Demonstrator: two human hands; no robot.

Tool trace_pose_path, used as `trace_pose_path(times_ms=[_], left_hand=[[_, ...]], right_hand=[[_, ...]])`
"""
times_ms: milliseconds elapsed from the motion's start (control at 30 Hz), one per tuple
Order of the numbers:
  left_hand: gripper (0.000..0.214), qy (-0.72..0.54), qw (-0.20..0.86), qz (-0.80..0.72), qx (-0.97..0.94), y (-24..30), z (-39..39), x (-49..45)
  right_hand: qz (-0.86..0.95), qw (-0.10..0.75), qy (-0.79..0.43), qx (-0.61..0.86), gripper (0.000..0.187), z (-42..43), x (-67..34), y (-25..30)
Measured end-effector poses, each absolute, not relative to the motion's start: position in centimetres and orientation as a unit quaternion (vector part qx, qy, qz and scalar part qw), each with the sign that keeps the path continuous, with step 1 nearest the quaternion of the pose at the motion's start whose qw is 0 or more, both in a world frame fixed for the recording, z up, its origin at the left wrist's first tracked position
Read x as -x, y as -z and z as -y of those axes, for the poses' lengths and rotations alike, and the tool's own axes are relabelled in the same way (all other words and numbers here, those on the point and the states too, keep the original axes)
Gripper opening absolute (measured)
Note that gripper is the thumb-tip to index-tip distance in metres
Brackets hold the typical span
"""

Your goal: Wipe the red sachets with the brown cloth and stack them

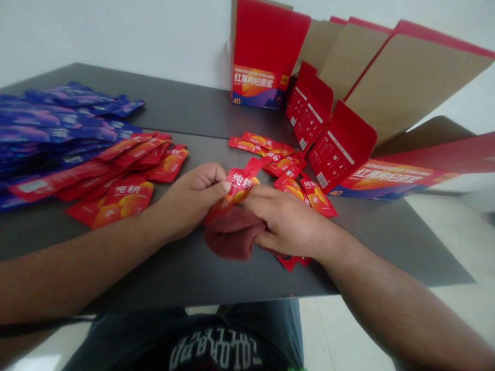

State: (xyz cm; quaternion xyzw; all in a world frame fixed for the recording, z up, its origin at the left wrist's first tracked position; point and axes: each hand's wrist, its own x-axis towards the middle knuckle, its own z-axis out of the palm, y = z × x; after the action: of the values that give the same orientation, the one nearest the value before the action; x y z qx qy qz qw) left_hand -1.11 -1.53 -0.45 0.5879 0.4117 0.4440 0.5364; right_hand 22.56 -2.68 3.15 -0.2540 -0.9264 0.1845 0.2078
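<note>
**Inspector:** In what state were the hands found?

**Reply:** The left hand [195,193] was closed narrowly, thumb to fingertips, on the upper edge of a red pouch [240,185]. The right hand [288,221] was closed over the pouch's lower end, with a bunched maroon cloth [232,237] beneath. Whether the cloth is gripped cannot be told.

**Inspector:** Why is it held so?

**Reply:** The pouch is judged to be steadied between both hands, raised clear of the bench [185,283].

**Inspector:** And the remaining stock?

**Reply:** Blue sachets [58,121] and red sachets [124,201] are laid out left. Loose red sachets [288,170] lie ahead, beside an unfolded carton [386,103] and an upright printed carton [263,67].
</note>
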Motion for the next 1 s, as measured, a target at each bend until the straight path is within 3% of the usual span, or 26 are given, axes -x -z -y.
trace_pose_path(times_ms=[100,233,300,433,500,700,900,1000], left_hand=[[0.025,-0.437,0.549,-0.403,-0.587,0.4,1.6,1.1],[0.025,-0.434,0.596,-0.39,-0.552,0.4,1.7,0.7],[0.027,-0.441,0.594,-0.394,-0.546,0.3,1.7,0.6],[0.026,-0.449,0.537,-0.423,-0.576,0.3,1.5,1.0],[0.025,-0.445,0.526,-0.421,-0.59,0.4,1.5,1.1],[0.021,-0.419,0.574,-0.405,-0.575,0.6,1.7,0.8],[0.026,-0.446,0.529,-0.417,-0.59,0.4,1.4,1.2],[0.028,-0.457,0.557,-0.406,-0.563,0.2,1.2,1.1]], right_hand=[[0.928,0.186,-0.193,0.26,0.021,2.7,-22.8,-3.7],[0.849,0.312,-0.103,0.414,0.016,2.0,-23.3,-4.2],[0.849,0.323,-0.102,0.406,0.016,2.1,-23.2,-3.9],[0.926,0.2,-0.191,0.256,0.023,2.8,-22.6,-3.3],[0.931,0.174,-0.2,0.25,0.021,2.9,-22.7,-3.5],[0.834,0.33,-0.086,0.434,0.016,1.8,-23.5,-4.1],[0.912,0.218,-0.188,0.292,0.018,2.9,-22.2,-3.0],[0.911,0.22,-0.2,0.285,0.015,3.1,-22.6,-3.5]])
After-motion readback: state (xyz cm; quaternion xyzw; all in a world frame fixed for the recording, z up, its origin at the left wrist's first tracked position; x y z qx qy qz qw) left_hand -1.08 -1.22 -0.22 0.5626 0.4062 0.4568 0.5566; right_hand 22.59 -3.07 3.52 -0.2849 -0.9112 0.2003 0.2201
